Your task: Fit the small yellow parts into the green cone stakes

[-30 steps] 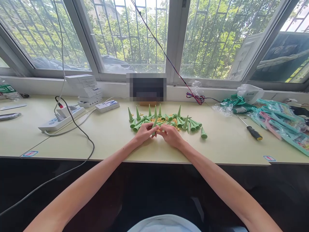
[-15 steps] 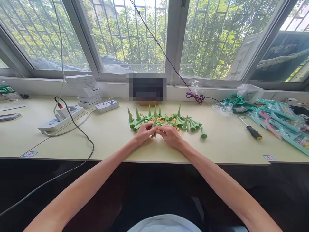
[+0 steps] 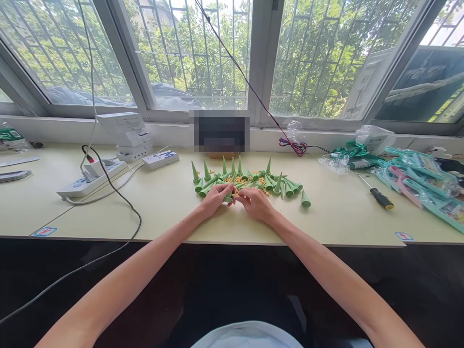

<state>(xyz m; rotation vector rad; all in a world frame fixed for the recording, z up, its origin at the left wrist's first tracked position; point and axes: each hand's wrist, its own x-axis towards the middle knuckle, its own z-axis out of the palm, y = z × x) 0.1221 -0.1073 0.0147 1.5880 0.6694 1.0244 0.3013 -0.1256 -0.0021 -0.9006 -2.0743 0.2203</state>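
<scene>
Both hands meet at the front edge of a heap of green cone-shaped spikes [image 3: 275, 183] on the pale table [image 3: 174, 208]. My left hand [image 3: 213, 199] pinches one green cone [image 3: 229, 193], fingers curled round it. My right hand [image 3: 256, 203] is closed beside it, fingertips at the cone's base, apparently on a small yellow piece that I cannot make out clearly. Small yellow pieces [image 3: 242, 180] lie scattered among the cones. Some cones stand upright at the back of the heap, others lie flat. One cone [image 3: 305, 200] stands apart to the right.
A white power strip [image 3: 92, 178] with a black cable [image 3: 126, 203] lies at left, near stacked white boxes [image 3: 128, 135]. A screwdriver [image 3: 379, 197] and teal packaged items [image 3: 420, 183] lie at right. A blurred screen [image 3: 220, 130] stands by the window.
The cone in my left hand has tipped lower, toward the table. Both hands stay close together in nearly the same spot.
</scene>
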